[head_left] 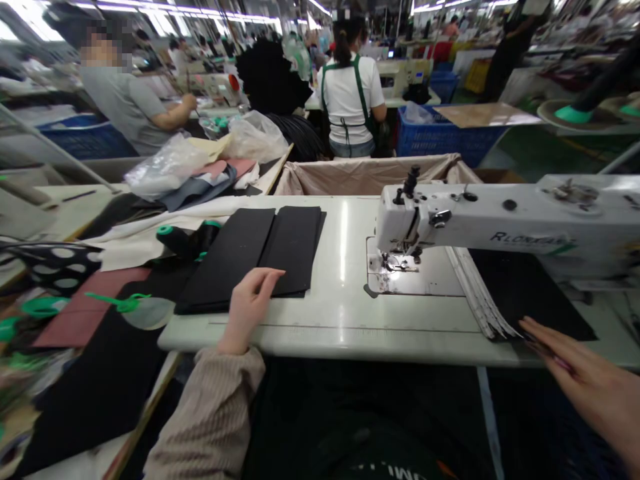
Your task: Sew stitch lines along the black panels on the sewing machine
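left fingers [267, 274] curled at black panels [291, 245], right fingers [545, 331] outstretched by white strips [477, 297], both grips unclear, sewing machine [470, 217] overhanging strips

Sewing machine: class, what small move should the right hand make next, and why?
Probably the right hand should take one of the white strips and draw it left toward the sewing machine's metal plate: its fingertips are by the strips' near ends, and the middle of the plate shows bare.
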`<action>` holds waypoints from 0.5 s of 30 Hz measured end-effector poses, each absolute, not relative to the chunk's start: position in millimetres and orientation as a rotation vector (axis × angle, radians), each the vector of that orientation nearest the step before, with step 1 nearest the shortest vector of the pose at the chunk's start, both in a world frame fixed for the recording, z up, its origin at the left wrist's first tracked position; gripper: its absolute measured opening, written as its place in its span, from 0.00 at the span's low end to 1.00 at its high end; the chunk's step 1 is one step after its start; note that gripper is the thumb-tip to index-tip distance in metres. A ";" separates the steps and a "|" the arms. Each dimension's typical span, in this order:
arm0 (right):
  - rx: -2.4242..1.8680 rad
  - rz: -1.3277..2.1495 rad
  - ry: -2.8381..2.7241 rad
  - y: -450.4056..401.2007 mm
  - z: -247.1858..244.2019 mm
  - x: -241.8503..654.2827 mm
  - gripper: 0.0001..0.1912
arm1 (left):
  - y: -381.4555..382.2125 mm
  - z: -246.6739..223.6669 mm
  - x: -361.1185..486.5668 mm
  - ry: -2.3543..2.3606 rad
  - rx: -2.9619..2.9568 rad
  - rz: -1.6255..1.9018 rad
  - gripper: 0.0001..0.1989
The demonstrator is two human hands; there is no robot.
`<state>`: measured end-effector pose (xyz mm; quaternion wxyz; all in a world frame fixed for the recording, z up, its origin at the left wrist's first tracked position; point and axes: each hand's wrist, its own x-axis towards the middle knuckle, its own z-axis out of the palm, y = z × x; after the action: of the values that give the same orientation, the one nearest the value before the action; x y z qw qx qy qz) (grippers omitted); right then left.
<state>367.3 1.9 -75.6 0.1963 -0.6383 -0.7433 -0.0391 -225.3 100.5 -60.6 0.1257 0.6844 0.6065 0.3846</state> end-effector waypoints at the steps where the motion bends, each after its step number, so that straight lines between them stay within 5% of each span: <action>1: -1.784 -0.131 -2.152 -0.4 -69.2 367.4 0.26 | 102.2 -59.0 -199.5 1.674 1.967 1.095 0.15; 6: -1.502 -0.115 -2.246 -15.5 -33.9 316.4 0.20 | 103.0 -42.4 -84.1 1.169 2.021 0.987 0.12; 15: -0.826 1.176 -2.345 4.5 -36.1 151.5 0.10 | 76.2 -84.6 -4.1 0.696 2.493 0.437 0.28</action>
<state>151.5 4.5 -36.1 0.1944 -0.2945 -0.8364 0.4194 -4.1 76.2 -84.6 0.2556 0.9182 0.2562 0.1611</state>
